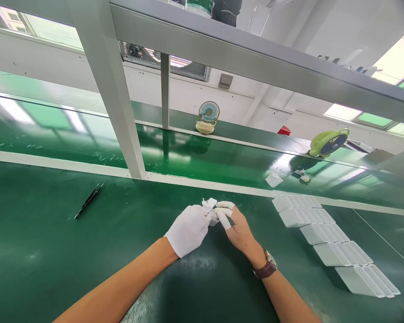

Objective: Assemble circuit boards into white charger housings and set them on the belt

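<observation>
My left hand [191, 228], in a white glove, is closed on a small white plastic piece [209, 205] with thin prongs at its top. My right hand [234, 223] wears white finger cots and a wristwatch. Its fingertips pinch the right side of the same piece, just above the green tabletop. The gloved fingers hide much of the piece, so its full shape cannot be made out. To the right, several white box-shaped parts [326, 233] stand in slanting rows on the table.
Black tweezers [89, 201] lie at the left. Beyond the white ledge are a loose white part [274, 178], small pieces [303, 176], a cream fan [208, 117] and a green fan [329, 142]. A grey metal post [109, 89] and shelf beam [256, 58] cross the view.
</observation>
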Demonstrator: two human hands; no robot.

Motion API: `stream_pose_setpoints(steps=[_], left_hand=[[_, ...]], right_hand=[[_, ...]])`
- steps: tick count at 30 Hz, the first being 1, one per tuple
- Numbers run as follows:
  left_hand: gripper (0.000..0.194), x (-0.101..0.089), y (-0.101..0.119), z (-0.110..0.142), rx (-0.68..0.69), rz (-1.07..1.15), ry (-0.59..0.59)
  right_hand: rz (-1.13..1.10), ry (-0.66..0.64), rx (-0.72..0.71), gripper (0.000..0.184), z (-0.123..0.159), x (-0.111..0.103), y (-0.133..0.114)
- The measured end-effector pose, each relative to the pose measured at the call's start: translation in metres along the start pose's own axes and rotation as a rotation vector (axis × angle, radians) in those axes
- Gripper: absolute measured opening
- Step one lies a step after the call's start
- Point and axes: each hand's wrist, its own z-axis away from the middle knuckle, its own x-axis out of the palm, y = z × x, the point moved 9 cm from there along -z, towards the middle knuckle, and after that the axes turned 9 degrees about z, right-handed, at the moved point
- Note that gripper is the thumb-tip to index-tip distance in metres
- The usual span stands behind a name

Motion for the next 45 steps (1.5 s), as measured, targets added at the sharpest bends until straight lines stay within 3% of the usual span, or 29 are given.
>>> stream_pose_setpoints(steps=[10,16,25,29,34,40,45], left_hand=[[0.030,-0.001,-0.006,0.004,-0.061,-0.072,0.056],[0.037,-0.001,0.001,0.001,-0.014,-0.038,-0.001],[0.029,0.002,-0.009,0.005,-0.060,-0.059,0.054],[0.028,0.000,-0.003,0.002,-0.038,-0.033,0.046],[0.029,-0.012,0.008,-0.001,-0.045,-0.011,0.122],[0.026,-0.006,0.001,0.002,-0.103,-0.160,0.088],[0.028,-0.004,-0.002,-0.002,-0.128,-0.286,0.039]], right_hand=[[-0.128,0.003,0.044,0.025,-0.006,0.006,-0.001],[-0.167,0.023,0.155,0.024,-0.003,0.000,0.012],[-0.090,0.000,0.045,0.026,0.002,0.005,0.007],[-0.038,-0.017,0.011,0.028,0.002,0.005,0.004],[-0.045,-0.035,0.012,0.030,0.002,0.007,0.002],[-0.114,-0.023,0.002,0.030,-0.002,0.009,-0.002],[-0.216,-0.032,0.097,0.028,-0.004,0.012,0.003]])
